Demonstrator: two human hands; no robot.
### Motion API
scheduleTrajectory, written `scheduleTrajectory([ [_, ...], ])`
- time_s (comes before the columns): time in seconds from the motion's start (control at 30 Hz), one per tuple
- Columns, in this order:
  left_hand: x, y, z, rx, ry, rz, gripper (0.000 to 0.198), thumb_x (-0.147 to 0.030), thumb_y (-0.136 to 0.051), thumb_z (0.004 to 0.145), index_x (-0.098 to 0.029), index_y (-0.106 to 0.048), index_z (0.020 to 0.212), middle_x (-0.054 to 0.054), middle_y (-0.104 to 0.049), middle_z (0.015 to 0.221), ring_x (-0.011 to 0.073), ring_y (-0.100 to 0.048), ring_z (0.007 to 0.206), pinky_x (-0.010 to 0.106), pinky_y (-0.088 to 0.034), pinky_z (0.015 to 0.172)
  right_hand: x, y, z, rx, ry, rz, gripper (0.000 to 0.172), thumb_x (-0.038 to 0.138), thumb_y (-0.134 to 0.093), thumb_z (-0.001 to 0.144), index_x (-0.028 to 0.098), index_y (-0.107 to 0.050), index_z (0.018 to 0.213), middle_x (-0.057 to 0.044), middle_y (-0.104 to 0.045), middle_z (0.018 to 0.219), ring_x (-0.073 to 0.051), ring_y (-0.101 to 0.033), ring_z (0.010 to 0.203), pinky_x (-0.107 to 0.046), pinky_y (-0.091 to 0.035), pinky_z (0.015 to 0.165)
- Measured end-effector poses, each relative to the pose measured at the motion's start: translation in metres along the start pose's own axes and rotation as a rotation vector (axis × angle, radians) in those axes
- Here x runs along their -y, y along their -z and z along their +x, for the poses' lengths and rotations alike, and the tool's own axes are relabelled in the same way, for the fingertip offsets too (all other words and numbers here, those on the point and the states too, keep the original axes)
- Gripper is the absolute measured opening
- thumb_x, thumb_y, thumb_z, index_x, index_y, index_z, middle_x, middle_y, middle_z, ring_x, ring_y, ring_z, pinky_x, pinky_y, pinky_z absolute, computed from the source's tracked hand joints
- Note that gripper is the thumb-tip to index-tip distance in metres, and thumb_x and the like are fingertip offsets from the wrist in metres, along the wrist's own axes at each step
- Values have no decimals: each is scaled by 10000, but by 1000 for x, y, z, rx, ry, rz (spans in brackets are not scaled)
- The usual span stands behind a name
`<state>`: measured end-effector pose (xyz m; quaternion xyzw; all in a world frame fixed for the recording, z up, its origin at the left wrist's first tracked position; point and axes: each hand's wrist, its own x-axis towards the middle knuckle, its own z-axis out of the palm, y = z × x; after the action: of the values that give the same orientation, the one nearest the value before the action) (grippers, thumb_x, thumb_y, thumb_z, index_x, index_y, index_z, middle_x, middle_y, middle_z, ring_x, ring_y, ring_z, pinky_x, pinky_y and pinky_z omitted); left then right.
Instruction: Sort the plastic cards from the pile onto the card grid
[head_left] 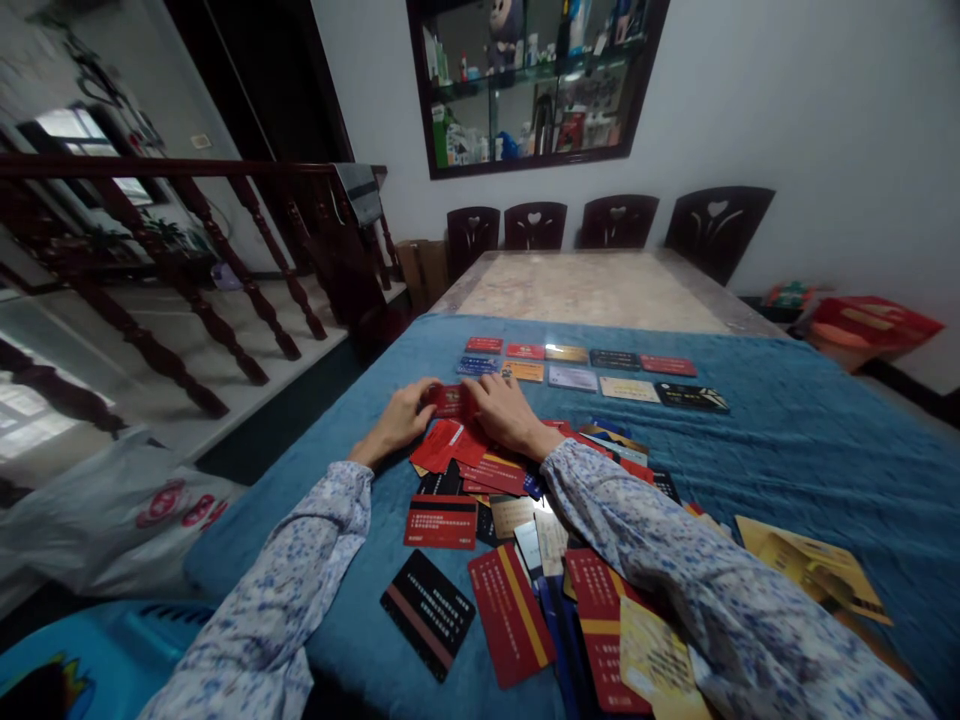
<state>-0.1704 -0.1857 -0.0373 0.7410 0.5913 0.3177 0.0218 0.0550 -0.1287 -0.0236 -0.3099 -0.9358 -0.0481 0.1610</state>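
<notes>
A dark red card (448, 402) lies between my two hands, just below the lower of two rows of cards. My left hand (403, 418) is closed at its left edge, thumb and fingers pinching it. My right hand (504, 408) bends over its right end, fingers closed on that side. Below my hands spreads a loose pile of overlapping cards, with a bright red card (439, 447) at the top. Nearer to me are a black card (429, 613) and a dark red card with a yellow stripe (511, 615). My right forearm covers part of the pile.
The rows beyond my hands include a gold card (566, 353), an orange card (523, 372) and a black card (691, 397). A blue cloth (787, 450) covers the near part of the table (600, 290). A large gold card (814, 565) lies at the right.
</notes>
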Motion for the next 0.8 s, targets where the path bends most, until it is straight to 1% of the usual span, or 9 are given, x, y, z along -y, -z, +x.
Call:
scheduleTrajectory([
  [0.1, 2, -1, 0, -9, -8, -15, 355, -160, -591, 854, -171, -665, 1201, 80, -745, 1065, 221, -692, 944, 394, -570, 939, -1, -1, 1, -18, -4, -17, 472, 203, -472, 1022, 140, -502, 1489, -193, -631, 1305, -306, -529, 1179, -413, -401, 937],
  [0.27, 7, -1, 0, -11, -65, -3, 473, -157, -654, 831, -176, -627, 1303, 108, -715, 1224, 241, -678, 1085, 428, -557, 1025, -3, -6, 3, -30, -34, -29, 467, 218, -409, 1047, 112, -492, 1495, -215, -632, 1313, -307, -520, 1184, -418, -407, 940],
  [0.43, 8, 1, 0, 3, -112, 54, 544, -141, -668, 840, -177, -575, 1375, 118, -690, 1245, 269, -649, 1155, 470, -535, 1059, -4, -5, 3, -32, -44, -29, 484, 287, -428, 1057, 106, -483, 1504, -231, -618, 1342, -321, -510, 1206, -430, -412, 941],
  [0.63, 8, 2, 1, 13, -129, 114, 526, -158, -657, 875, -174, -558, 1392, 139, -667, 1259, 290, -622, 1176, 496, -514, 1064, -4, -1, 2, -56, -60, -32, 465, 336, -452, 1056, 143, -535, 1470, -221, -578, 1405, -332, -480, 1245, -429, -401, 957],
  [0.8, 7, 4, 3, 1, -138, 178, 499, -185, -662, 882, -174, -583, 1375, 156, -606, 1316, 304, -576, 1238, 503, -480, 1097, -4, 0, 3, -89, -48, -33, 468, 341, -496, 1035, 136, -556, 1451, -221, -553, 1442, -337, -448, 1250, -437, -401, 963],
])
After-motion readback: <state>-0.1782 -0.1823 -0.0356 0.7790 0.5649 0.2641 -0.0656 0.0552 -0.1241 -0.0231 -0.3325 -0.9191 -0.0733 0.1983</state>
